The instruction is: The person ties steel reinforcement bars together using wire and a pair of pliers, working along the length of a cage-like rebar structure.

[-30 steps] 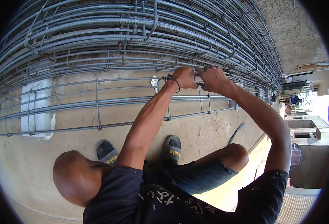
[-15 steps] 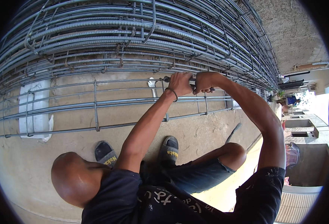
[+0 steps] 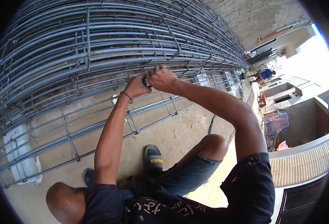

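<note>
I had both hands together at the far edge of the low rebar cage — left hand clamped on a dark object, right hand against it, fingers curled, couldn't tell on what. Cage ran beside the rebar stack, white slab under its left end.

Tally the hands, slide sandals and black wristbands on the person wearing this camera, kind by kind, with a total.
Hands, left hand and right hand: 2
Slide sandals, right sandal and partly hidden left sandal: 2
Black wristband: 1
Total: 5
</note>
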{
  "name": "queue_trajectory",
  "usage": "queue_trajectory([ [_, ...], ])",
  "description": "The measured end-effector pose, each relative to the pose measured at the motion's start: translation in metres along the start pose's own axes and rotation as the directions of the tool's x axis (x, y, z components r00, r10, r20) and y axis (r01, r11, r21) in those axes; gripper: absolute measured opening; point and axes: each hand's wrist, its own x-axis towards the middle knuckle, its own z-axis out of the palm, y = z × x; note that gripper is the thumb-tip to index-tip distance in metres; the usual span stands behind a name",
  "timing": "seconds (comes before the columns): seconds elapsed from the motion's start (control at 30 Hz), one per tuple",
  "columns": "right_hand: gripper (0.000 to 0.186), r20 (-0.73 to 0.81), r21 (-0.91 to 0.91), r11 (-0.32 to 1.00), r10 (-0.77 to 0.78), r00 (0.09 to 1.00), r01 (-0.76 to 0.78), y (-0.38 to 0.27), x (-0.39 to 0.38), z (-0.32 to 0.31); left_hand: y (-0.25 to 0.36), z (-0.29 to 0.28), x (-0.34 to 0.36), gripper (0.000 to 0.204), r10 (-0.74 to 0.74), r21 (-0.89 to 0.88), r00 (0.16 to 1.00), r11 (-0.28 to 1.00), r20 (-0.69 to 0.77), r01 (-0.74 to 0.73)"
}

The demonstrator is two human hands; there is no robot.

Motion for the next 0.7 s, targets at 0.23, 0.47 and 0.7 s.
queue_trajectory([
  [0.23, 0.013, 0.653, 0.546, 0.059, -0.655, 0.380, -0.836, 0.003, 0.002, 0.033, -0.018, 0.070, -0.052, 0.043, 0.364, 0.466, 0.809, 0.875, -0.461, -0.128],
  [0.47, 0.026, 0.222, 0.492, 0.864, -0.006, 0.975, -0.107, -0.017, -0.019, -0.002, -0.023, 0.025, -0.028, 0.026, 0.095, 0.313, 0.995, 0.946, -0.024, -0.083],
  [0.7, 0.029, 0.449, 0.677, 0.665, -0.036, 0.893, -0.314, -0.016, -0.019, 0.014, -0.028, 0.015, -0.021, 0.028, 0.036, 0.032, 0.995, 0.999, 0.092, -0.039],
])
